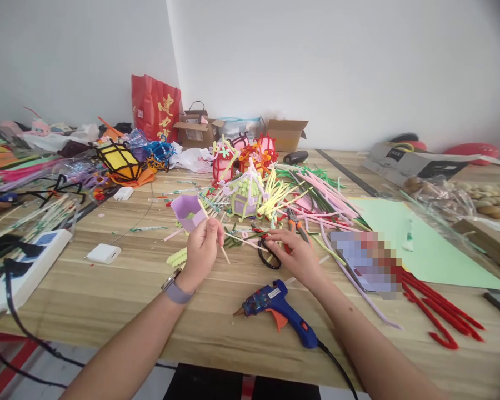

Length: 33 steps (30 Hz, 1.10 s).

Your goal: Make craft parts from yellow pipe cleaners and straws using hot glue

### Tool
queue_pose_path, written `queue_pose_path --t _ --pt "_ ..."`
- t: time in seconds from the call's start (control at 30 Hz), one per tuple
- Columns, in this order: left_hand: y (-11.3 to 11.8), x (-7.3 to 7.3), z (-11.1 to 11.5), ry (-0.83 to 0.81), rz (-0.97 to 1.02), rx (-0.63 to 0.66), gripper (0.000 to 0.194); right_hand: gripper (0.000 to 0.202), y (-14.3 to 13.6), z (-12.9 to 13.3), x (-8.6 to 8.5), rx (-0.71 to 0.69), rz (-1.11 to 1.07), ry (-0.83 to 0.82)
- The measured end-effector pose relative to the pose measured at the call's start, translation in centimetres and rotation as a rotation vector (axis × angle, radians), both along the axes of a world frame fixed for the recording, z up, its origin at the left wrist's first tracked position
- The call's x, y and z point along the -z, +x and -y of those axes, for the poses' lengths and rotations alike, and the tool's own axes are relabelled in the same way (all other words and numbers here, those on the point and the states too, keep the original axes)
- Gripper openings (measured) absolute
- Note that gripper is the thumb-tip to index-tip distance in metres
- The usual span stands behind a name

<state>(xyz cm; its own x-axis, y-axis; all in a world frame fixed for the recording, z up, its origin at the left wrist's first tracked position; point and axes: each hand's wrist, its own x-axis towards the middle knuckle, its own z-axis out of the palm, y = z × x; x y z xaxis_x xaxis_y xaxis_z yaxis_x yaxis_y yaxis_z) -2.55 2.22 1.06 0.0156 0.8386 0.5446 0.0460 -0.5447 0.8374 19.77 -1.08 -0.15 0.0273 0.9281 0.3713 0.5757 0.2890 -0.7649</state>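
My left hand (203, 244) is closed around a thin wooden stick (226, 256), whose lower end juts out below my fingers. At the stick's upper end is a purple folded-paper box (190, 221) with an open top; whether the two are joined I cannot tell. My right hand (296, 255) lies palm down with fingers apart over a pair of black-handled scissors (269, 261), fingertips at the handle loops. Just behind it rest orange-handled pliers (294, 222). A blue hot glue gun (277, 306) lies nearer, its nozzle pointing left.
Behind my hands stands a small green and purple pipe-cleaner lantern (245, 201), near yellow pipe cleaners (275, 197). Red pipe cleaners (445, 314) and green sheet (385, 228) lie right. A power strip (33, 272) sits left; the glue gun's cord (337, 364) runs off the front edge.
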Motion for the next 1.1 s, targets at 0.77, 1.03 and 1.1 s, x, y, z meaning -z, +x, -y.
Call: queue_pose_path --t 0.77,1.03,1.1 --pt "1.5 1.2 0.8 0.081 -1.228 -0.029 0.035 0.018 7.4 -1.2 -1.0 0.36 0.578 -0.123" --pt "2.5 0.8 1.3 0.168 -1.21 0.069 0.028 0.024 4.4 -1.8 -0.5 0.004 0.818 -0.082" --pt "3.4 0.1 1.6 0.151 -1.25 0.125 0.029 0.024 3.9 -1.9 -0.2 -0.024 0.86 -0.074"
